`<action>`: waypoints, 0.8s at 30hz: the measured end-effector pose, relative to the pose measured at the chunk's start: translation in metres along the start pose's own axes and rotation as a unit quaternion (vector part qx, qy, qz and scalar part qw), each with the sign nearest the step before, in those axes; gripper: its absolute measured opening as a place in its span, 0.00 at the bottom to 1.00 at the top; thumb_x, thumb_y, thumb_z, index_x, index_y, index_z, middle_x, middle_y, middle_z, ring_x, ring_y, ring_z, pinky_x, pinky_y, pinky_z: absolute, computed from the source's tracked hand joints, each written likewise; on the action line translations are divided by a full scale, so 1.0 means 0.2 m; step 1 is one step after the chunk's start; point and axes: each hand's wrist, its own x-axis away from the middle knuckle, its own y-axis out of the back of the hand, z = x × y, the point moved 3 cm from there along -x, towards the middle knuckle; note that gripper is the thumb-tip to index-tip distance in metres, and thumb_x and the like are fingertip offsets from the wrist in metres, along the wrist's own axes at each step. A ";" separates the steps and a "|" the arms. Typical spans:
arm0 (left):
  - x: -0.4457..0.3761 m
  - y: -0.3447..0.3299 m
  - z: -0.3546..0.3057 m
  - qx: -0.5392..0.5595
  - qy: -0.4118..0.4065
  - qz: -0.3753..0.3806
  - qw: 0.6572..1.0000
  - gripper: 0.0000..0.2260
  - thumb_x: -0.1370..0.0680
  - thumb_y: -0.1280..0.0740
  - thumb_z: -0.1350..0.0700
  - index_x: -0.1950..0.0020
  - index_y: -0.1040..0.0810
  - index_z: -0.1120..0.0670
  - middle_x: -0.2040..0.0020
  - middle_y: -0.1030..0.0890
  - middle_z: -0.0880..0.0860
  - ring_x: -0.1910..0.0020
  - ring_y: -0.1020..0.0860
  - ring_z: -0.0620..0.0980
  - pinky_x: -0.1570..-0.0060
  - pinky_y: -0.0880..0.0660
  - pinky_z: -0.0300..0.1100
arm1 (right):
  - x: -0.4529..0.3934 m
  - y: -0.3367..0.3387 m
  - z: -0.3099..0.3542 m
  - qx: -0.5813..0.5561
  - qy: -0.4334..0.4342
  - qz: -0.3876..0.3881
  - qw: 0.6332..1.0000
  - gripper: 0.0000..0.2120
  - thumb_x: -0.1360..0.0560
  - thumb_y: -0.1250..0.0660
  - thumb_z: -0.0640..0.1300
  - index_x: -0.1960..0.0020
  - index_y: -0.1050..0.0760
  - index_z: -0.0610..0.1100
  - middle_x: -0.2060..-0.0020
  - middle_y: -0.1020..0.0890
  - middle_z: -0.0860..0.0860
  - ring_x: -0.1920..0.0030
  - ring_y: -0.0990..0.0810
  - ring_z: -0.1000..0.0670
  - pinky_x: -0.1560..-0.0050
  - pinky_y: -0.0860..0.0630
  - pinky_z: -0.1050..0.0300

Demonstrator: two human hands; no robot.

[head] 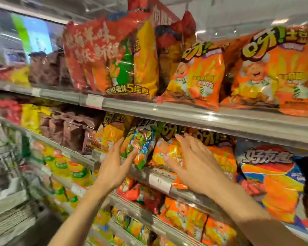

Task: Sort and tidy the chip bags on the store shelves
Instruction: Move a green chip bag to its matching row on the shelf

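A green and blue chip bag stands on the middle shelf between a yellow-orange bag on its left and an orange bag on its right. My left hand is spread, its fingertips touching the green bag's left side and lower edge. My right hand lies flat with straight fingers against the orange bag. Neither hand grips anything.
The top shelf carries a big red multipack and orange bags. A large blue and orange bag stands to the right. Brown bags sit to the left. A price tag hangs on the shelf rail; lower shelves hold more bags.
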 end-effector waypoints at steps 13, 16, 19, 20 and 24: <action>-0.32 -0.05 0.16 -0.069 0.029 0.052 0.996 0.31 0.19 0.42 0.36 0.19 0.41 0.48 0.20 0.38 0.49 0.23 0.38 0.48 0.28 0.41 0.44 | -0.56 -0.17 0.11 -0.001 0.035 0.046 0.998 0.19 0.19 0.46 0.65 0.43 0.30 0.51 0.41 0.20 0.49 0.41 0.21 0.45 0.53 0.28 0.55; -0.36 -0.06 0.21 -0.071 0.004 0.063 0.995 0.31 0.19 0.42 0.36 0.19 0.41 0.46 0.21 0.37 0.49 0.23 0.39 0.47 0.28 0.43 0.42 | -0.60 -0.21 0.15 -0.010 0.016 0.020 1.000 0.18 0.18 0.47 0.64 0.48 0.29 0.52 0.47 0.18 0.49 0.47 0.19 0.45 0.60 0.30 0.57; -0.41 -0.08 0.27 -0.056 -0.017 0.085 0.995 0.32 0.21 0.45 0.31 0.20 0.42 0.43 0.20 0.37 0.49 0.21 0.41 0.48 0.23 0.43 0.48 | -0.64 -0.26 0.19 0.016 -0.030 -0.034 0.999 0.23 0.20 0.48 0.66 0.47 0.24 0.50 0.49 0.17 0.48 0.50 0.18 0.44 0.59 0.27 0.55; -0.41 -0.09 0.29 -0.051 -0.021 0.093 0.994 0.34 0.22 0.46 0.28 0.20 0.42 0.42 0.20 0.38 0.49 0.21 0.42 0.47 0.23 0.42 0.50 | -0.65 -0.28 0.20 0.030 -0.050 -0.040 0.997 0.23 0.20 0.48 0.67 0.49 0.25 0.50 0.50 0.17 0.47 0.50 0.18 0.43 0.58 0.26 0.55; -0.42 -0.10 0.32 -0.038 -0.050 0.105 0.992 0.34 0.23 0.49 0.27 0.20 0.43 0.41 0.21 0.37 0.47 0.22 0.41 0.46 0.24 0.42 0.47 | -0.67 -0.34 0.24 0.069 -0.122 -0.072 0.988 0.32 0.22 0.51 0.70 0.48 0.23 0.45 0.49 0.18 0.44 0.47 0.20 0.41 0.47 0.24 0.49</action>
